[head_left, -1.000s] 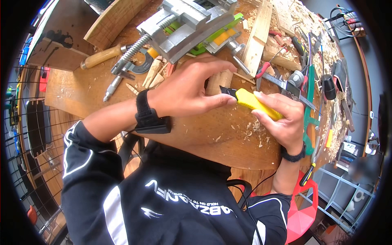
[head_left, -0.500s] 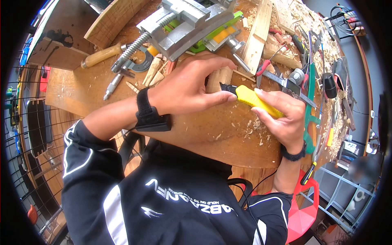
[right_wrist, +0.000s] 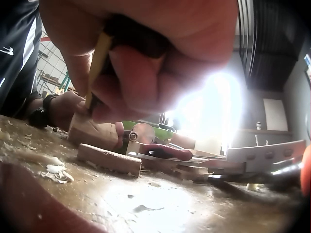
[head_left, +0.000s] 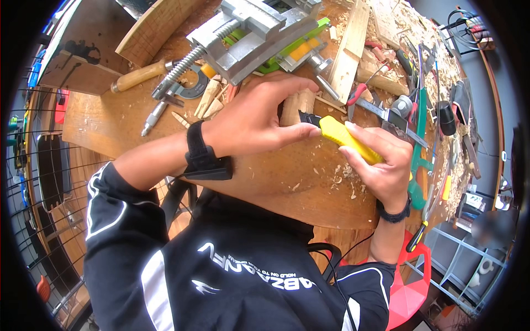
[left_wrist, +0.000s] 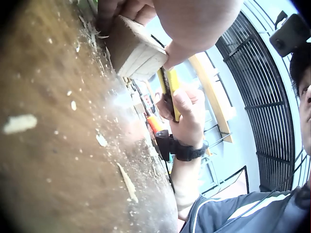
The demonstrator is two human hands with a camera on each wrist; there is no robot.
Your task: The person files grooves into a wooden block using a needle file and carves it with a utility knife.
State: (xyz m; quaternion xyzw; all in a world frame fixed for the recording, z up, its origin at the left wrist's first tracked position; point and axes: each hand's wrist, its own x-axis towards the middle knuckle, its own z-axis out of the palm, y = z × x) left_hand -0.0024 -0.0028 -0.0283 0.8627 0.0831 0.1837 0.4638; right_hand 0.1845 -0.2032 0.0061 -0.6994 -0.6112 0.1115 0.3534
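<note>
A small wooden block [head_left: 298, 107] stands on the brown table, gripped by the left hand [head_left: 248, 118], whose fingers curl behind it. In the left wrist view the block [left_wrist: 133, 48] shows a flat pale end face. The right hand [head_left: 386, 160] holds a yellow utility knife [head_left: 349, 140], its dark blade end against the block's near right side. The left thumb tip touches the knife's front end. In the right wrist view the curled fingers [right_wrist: 131, 82] of the right hand wrap the knife, and the blade edge itself is hidden.
A metal vise [head_left: 243, 49] stands beyond the left hand. A micrometer [head_left: 157, 113] and a wooden-handled tool [head_left: 138, 77] lie to the left. On the right are a caliper [head_left: 372, 107], a green saw frame [head_left: 420, 143], wood strips [head_left: 348, 49] and many shavings.
The knife's blade end has shifted very slightly to the right along the block. Both hands keep their grips and have barely moved.
</note>
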